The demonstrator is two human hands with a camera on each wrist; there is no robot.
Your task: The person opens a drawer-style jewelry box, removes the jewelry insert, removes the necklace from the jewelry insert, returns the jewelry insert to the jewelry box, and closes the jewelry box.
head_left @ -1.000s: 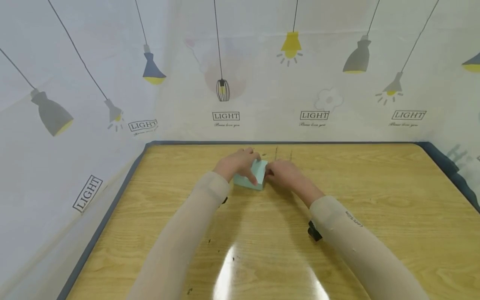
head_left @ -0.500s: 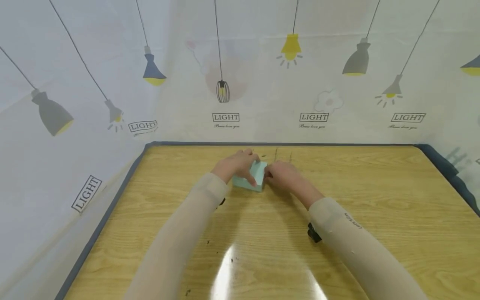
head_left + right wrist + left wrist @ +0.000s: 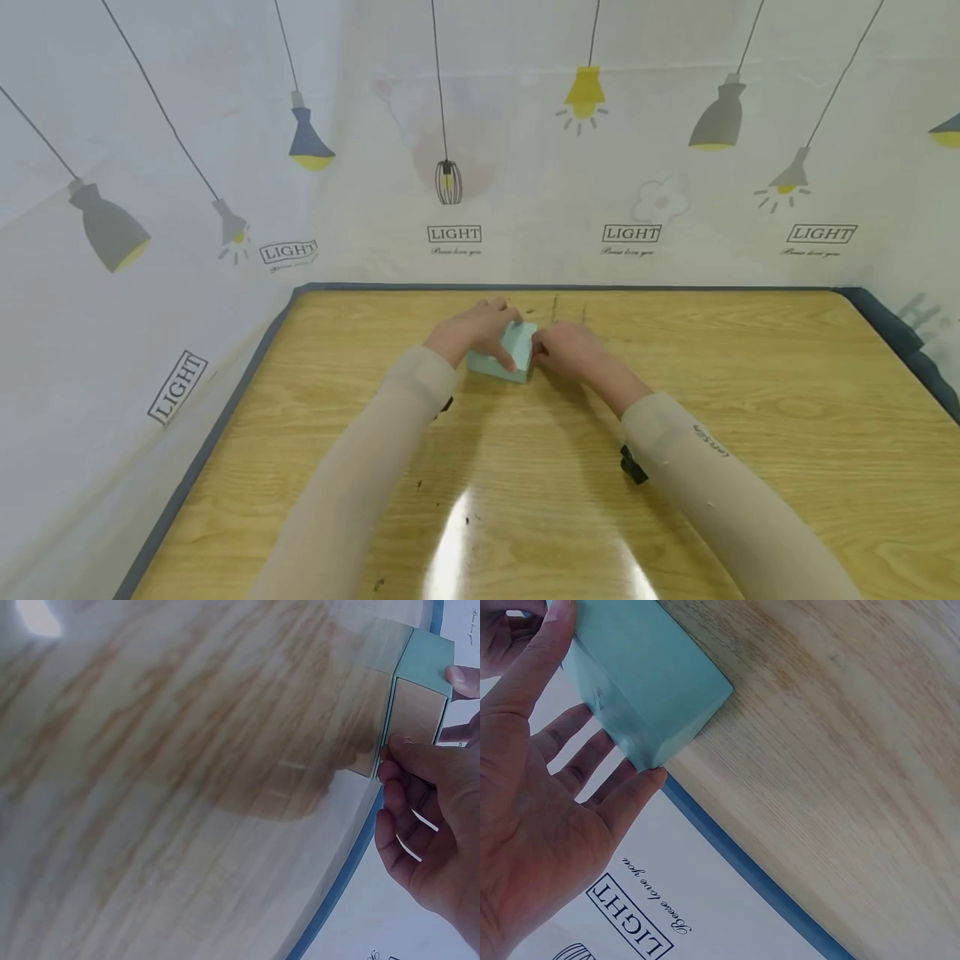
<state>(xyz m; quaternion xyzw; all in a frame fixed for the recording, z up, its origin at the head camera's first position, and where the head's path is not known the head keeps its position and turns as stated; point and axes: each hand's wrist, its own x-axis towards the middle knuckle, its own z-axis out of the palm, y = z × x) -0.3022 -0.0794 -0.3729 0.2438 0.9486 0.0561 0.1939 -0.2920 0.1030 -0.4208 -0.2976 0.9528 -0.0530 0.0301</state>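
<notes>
A small mint-green drawer box (image 3: 519, 340) lies on the wooden table near its far edge. My left hand (image 3: 480, 329) grips the box from above, thumb on the near side and fingers on the far side. In the left wrist view, the green sleeve (image 3: 649, 667) shows between thumb and fingers. The brown end of the inner drawer (image 3: 417, 709) faces right in the right wrist view. My right hand (image 3: 572, 350) is at that end, thumb and forefinger pinching at the drawer's lower edge; what exactly they pinch is partly hidden.
Around the wooden table (image 3: 337, 417) runs a blue-grey edge band (image 3: 600, 288). White cloth (image 3: 525, 192) printed with hanging lamps rises behind it and along the sides. A black wrist camera (image 3: 633, 465) shows below the right cuff.
</notes>
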